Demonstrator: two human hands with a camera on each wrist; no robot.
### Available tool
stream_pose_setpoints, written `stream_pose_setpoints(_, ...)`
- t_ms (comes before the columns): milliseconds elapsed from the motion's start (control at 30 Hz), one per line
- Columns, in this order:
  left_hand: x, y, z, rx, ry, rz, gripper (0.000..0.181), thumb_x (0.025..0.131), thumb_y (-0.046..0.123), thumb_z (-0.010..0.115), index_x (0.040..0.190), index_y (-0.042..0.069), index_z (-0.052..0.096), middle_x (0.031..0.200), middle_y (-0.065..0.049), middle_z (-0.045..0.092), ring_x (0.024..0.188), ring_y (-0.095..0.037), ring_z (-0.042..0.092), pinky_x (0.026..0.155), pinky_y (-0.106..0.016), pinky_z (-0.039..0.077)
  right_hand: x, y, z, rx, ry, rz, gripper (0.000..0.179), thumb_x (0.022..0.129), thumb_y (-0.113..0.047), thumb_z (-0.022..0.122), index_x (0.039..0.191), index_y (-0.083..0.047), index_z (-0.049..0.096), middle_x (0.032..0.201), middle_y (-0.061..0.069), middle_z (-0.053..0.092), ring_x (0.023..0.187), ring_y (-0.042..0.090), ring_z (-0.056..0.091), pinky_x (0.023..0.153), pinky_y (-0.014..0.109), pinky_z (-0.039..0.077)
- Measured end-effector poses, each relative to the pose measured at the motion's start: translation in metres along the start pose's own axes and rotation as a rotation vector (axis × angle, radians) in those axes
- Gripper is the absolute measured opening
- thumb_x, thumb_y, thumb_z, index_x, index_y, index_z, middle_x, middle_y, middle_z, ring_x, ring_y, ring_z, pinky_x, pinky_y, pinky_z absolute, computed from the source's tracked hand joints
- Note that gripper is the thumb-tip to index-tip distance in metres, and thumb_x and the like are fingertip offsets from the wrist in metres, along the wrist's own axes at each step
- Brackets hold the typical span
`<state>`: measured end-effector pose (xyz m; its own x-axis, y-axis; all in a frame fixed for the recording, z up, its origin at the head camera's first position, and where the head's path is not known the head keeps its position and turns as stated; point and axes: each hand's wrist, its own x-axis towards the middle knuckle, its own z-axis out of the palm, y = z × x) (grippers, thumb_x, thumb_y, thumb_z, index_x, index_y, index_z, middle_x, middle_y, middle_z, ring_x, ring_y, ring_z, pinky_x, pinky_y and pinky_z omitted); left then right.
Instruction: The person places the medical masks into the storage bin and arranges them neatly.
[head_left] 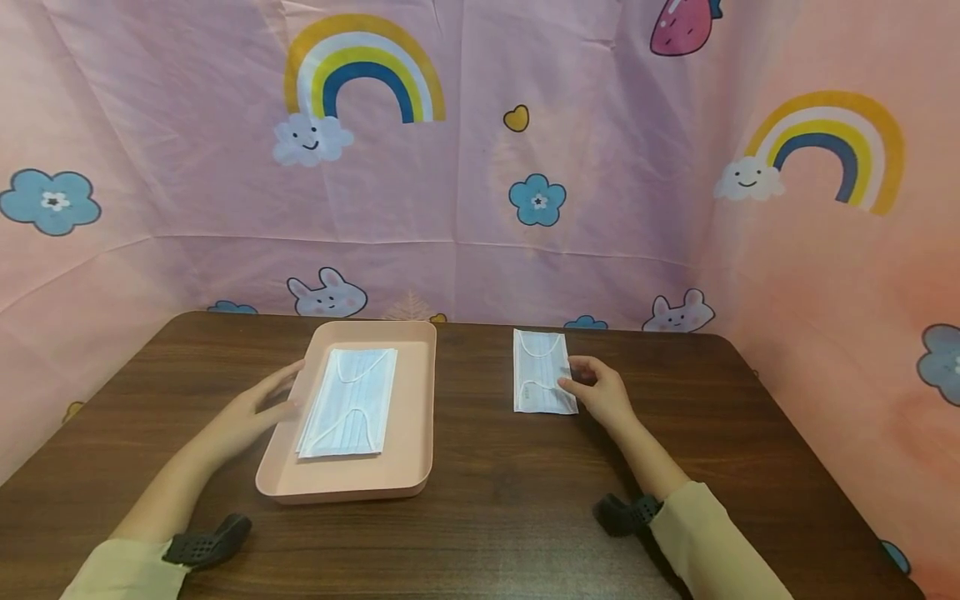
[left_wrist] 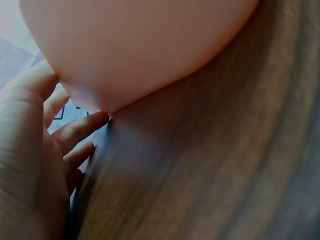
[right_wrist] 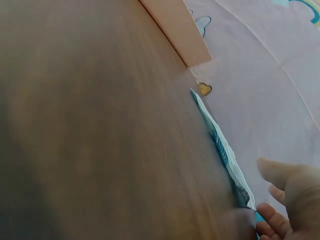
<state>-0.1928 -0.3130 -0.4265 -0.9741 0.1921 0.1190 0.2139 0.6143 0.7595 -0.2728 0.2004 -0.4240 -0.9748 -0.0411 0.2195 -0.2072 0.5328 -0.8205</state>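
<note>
A pale pink tray [head_left: 408, 467] stands on the left half of the table with light blue face masks [head_left: 348, 404] lying in it, ear loops on top. At its left side is my left hand [head_left: 251, 412], thumb and fingers spread and fingertips touching the tray's wall [left_wrist: 145, 45]. Another blue face mask [head_left: 540, 375] lies to the right of the tray. My right hand [head_left: 603, 396] is at this mask's right edge. In the right wrist view, the fingertips meet the end of the mask [right_wrist: 222, 150], while the thumb [right_wrist: 275, 172] stands apart above it.
The table [head_left: 495, 500] has a dark wood-grain top with rounded far corners. Behind it and to both sides hangs a pink and purple cloth [head_left: 480, 167] printed with rainbows, flowers and rabbits. A black strap device [head_left: 210, 542] sits on each wrist.
</note>
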Motion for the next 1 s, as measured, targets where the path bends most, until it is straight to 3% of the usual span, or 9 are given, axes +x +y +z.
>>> stream_pose_setpoints(367,0.000,0.000,0.000,0.001,-0.004,-0.013,0.070,0.096,0.032,0.058,0.154,0.015,0.022,0.146,-0.031,0.032,0.130,-0.054,0.029,0.093,-0.073,0.026,0.021,0.006,0.003,-0.157,-0.037,-0.006,0.050,0.082,-0.019,0.077,0.125,0.001,0.060,0.122,0.019,0.061,0.109,0.035,0.053,0.093,0.048,0.042)
stream_pose_setpoints(567,0.001,-0.001,0.000,0.016,-0.003,-0.013,0.070,0.096,0.033,0.057,0.153,0.014,0.022,0.146,-0.031,0.031,0.130,-0.054,0.029,0.093,-0.073,0.026,0.024,0.005,0.005,-0.219,-0.028,-0.012,0.045,0.079,-0.018,0.079,0.118,0.000,0.065,0.116,0.017,0.064,0.107,0.034,0.054,0.092,0.048,0.043)
stream_pose_setpoints(1000,0.001,-0.001,0.000,0.015,-0.002,-0.018,0.071,0.095,0.033,0.058,0.154,0.014,0.022,0.145,-0.031,0.032,0.130,-0.054,0.029,0.093,-0.073,0.026,0.027,0.002,0.007,-0.170,0.013,0.029,0.032,0.082,-0.006,0.074,0.113,-0.001,0.068,0.087,0.010,0.065,0.087,0.027,0.058,0.080,0.041,0.046)
